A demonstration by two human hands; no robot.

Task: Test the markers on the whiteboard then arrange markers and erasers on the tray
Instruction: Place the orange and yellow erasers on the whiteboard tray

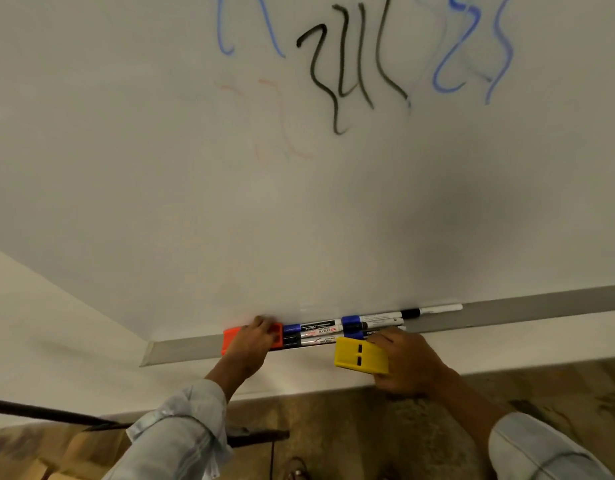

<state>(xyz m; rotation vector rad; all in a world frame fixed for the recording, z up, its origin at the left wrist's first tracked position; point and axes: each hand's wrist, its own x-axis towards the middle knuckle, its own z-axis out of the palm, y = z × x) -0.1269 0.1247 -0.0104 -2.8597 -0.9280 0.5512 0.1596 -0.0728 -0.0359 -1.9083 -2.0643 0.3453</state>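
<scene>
Fingers of my left hand curl over the orange eraser, which sits at the left end of the tray. My right hand grips the yellow eraser from its right side and holds it just in front of the tray's edge. Between the two erasers the markers lie lengthwise in the tray, bunched side by side, blue and black caps showing. Above them the whiteboard carries black, blue and faint red squiggles.
</scene>
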